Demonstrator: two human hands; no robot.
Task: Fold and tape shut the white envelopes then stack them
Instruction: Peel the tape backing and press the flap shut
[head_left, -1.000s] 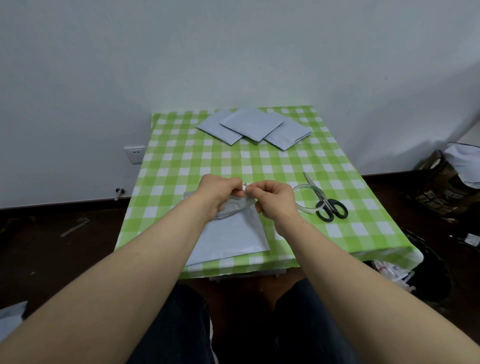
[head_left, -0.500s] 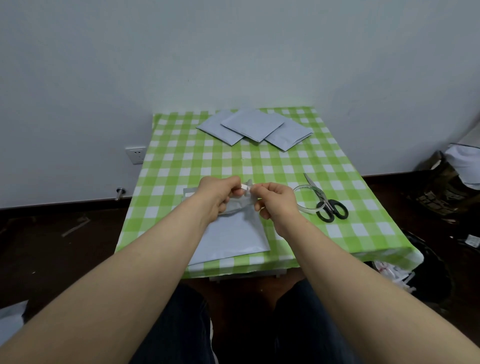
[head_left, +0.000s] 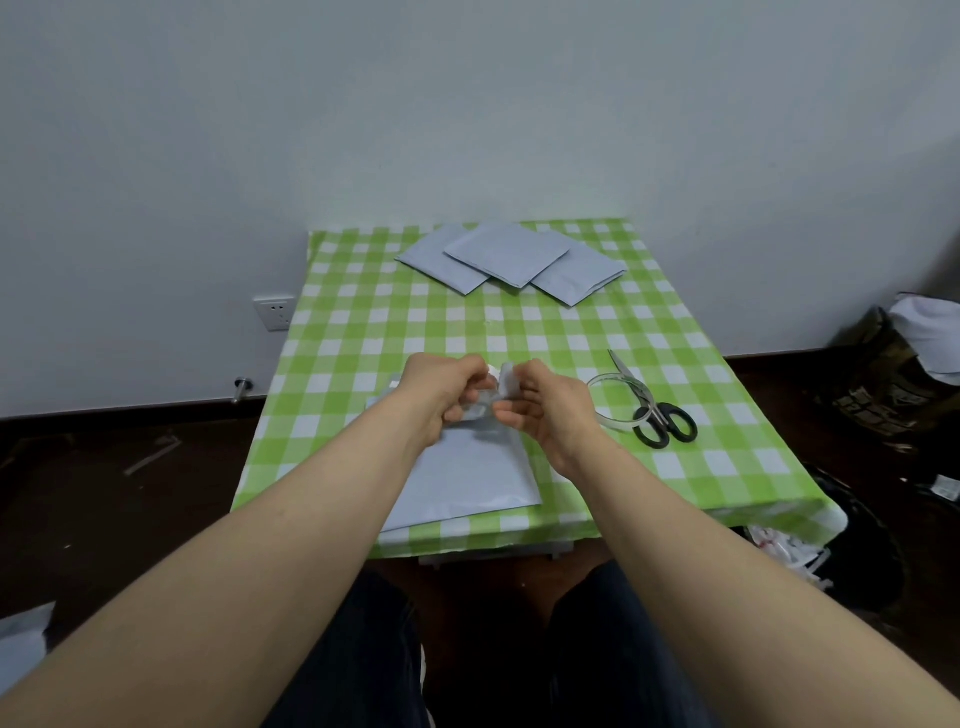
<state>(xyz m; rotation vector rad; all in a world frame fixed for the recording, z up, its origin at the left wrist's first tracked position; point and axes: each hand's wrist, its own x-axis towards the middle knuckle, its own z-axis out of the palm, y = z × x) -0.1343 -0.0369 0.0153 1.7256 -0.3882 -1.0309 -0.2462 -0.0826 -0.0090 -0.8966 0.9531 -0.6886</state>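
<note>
"Where did the white envelope (head_left: 467, 478) lie?"

"Flat on the near part of the worktop (head_left: 363, 338), which wore a green-and-white checked cloth. Its lower edge came close to the worktop's front edge. Its top end was lifted and crumpled between the two hands."

"And the grips?"

"The left hand (head_left: 444, 397) had its fingers curled, and its grip pinched the envelope's raised top end. The right hand (head_left: 553, 410) was curled too, its grip pinching a small white strip (head_left: 506, 379) that stood up between the hands. The fingertips of both hands nearly met there. Whether the strip was tape or part of the flap could not be told."

"What else was on the worktop?"

"Just right of the right hand a clear tape roll (head_left: 613, 422) lay flat. Black-handled scissors (head_left: 655, 410) lay across its far side, blades pointing away from the person. At the far end, by the wall, three more envelopes (head_left: 506, 254) lay overlapping, the middle one on top."

"And around it?"

"A wall socket (head_left: 274, 313) sat left of the worktop, and a dark bag (head_left: 883, 384) stood on the floor at the right. The person's dark trousers (head_left: 363, 649) showed below the forearms."
</note>
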